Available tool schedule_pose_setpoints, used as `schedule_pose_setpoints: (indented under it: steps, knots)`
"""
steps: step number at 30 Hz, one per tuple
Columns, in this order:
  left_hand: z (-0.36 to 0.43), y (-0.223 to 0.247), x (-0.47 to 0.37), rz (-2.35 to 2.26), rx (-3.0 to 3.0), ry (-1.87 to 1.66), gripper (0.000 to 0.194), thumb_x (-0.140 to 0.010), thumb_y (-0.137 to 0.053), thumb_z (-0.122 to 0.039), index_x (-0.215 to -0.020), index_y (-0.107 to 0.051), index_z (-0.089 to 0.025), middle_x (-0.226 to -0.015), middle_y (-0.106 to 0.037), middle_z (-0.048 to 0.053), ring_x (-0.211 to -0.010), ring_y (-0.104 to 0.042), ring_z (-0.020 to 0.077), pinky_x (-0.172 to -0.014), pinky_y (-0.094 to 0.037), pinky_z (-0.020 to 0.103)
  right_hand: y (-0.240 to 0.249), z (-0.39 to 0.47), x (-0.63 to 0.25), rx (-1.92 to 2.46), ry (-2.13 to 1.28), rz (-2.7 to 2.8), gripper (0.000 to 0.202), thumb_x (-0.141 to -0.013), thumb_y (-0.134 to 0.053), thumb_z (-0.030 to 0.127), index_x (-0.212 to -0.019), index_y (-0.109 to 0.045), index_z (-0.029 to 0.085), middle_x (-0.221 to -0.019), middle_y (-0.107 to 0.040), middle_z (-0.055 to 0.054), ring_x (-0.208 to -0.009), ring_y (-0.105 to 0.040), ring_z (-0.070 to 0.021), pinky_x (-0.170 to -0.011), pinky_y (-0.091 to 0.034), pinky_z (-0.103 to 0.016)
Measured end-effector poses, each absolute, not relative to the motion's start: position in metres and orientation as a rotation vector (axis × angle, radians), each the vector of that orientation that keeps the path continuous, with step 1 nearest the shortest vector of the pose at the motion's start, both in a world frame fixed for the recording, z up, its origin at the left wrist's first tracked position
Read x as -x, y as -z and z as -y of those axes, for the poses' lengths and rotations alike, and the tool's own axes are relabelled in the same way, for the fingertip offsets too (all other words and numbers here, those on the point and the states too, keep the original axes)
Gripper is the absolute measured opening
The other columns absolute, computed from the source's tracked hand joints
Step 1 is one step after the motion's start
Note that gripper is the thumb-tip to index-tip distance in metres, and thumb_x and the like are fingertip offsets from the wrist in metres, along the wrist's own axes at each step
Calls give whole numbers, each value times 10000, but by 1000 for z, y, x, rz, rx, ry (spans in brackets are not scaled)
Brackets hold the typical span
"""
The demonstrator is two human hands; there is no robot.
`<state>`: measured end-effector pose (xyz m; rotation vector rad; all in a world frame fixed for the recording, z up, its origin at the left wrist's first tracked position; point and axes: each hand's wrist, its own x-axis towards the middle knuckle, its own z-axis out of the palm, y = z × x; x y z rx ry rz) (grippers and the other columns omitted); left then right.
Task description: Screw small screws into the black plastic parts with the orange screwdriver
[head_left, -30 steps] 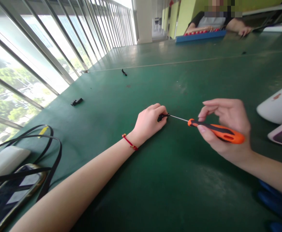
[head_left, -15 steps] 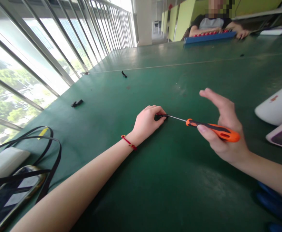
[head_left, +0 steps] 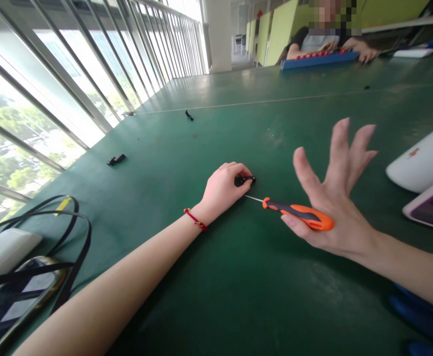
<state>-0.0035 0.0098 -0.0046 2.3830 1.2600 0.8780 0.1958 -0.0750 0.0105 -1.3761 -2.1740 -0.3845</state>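
My left hand rests on the green table, its thumb and fingers pinched around a small black part; most of that part is hidden by the fingers. An orange and black screwdriver lies across my right hand, its handle against the thumb and palm. The other fingers of that hand are spread upward, off the handle. Thin and metal, the screwdriver's shaft points left, with its end beside my left thumb, below the black part. Whether it touches the hand I cannot tell.
Small black pieces lie farther left on the table. Cables and a phone are at lower left, a white object at right. Across the table, a person sits behind a blue tray. Railings border the left side.
The screwdriver has come away from the black part, shifting left and down with my right hand. My right fingers have spread wider. My left hand keeps its pinch on the part.
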Motion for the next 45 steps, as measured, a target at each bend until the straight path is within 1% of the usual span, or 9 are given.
schedule_pose_setpoints:
  steps: [2,6,10,15,18,26,34,39,45]
  knots:
    - [-10,4,4,-1262,-2378,-884,88,-818,-598,-202,-849,-676,-176,-866,-688,29,-856,-601,172,-788,-481,306,-9,74,-196,1399,413,2244,912,-826,-457,592,-1516,107,399,-1507,418,27,-1366,242,-560,-971,19,-839]
    - [-10,4,4,-1265,-2368,-900,87,-812,-601,-194,-849,-677,-174,-859,-688,28,-850,-604,172,-784,-482,306,0,70,-198,1415,467,2325,823,-880,-349,607,-1522,109,372,-1570,301,-45,-1413,153,-535,-950,-11,-853]
    - [-10,4,4,-1269,-2375,-899,90,-811,-599,-195,-851,-677,-175,-863,-687,26,-853,-608,173,-779,-482,304,7,68,-200,1460,447,2353,770,-902,-303,606,-1522,93,378,-1596,223,-51,-1452,83,-485,-980,-51,-839]
    - [-10,4,4,-1277,-2382,-895,85,-809,-602,-195,-844,-676,-173,-862,-689,28,-851,-611,175,-780,-487,304,10,70,-202,1474,381,2394,743,-906,-290,614,-1535,16,362,-1608,166,-66,-1469,71,-444,-1007,-85,-818]
    - [-9,3,3,-1276,-2386,-900,87,-811,-599,-191,-844,-678,-177,-864,-689,27,-858,-612,172,-789,-491,300,11,70,-202,1465,362,2394,732,-909,-276,615,-1534,9,362,-1615,131,-79,-1477,44,-427,-1008,-101,-813]
    - [-8,2,4,-1265,-2387,-917,106,-828,-599,-215,-867,-694,-191,-884,-700,23,-880,-619,177,-804,-496,305,10,70,-202,1472,305,2402,746,-902,-292,629,-1540,-31,346,-1619,70,-134,-1481,27,-415,-1015,-76,-803]
    - [-9,2,4,-1265,-2350,-910,102,-820,-617,-218,-866,-703,-190,-880,-714,23,-870,-630,173,-818,-501,313,9,69,-203,1438,267,2422,764,-900,-302,631,-1543,-18,332,-1617,78,-141,-1488,-26,-388,-1076,-33,-751]
    - [-11,3,5,-1250,-2295,-932,100,-797,-629,-218,-847,-708,-183,-864,-723,17,-827,-644,159,-785,-503,296,8,67,-203,1403,266,2446,753,-910,-287,620,-1546,-21,316,-1620,14,-156,-1495,-17,-350,-1102,-30,-722]
    - [-13,5,6,-1215,-2180,-965,116,-787,-632,-222,-855,-713,-172,-867,-737,19,-818,-666,149,-776,-518,277,8,67,-203,1434,206,2455,736,-914,-286,612,-1547,-66,308,-1620,-26,-150,-1496,-40,-346,-1114,-40,-712]
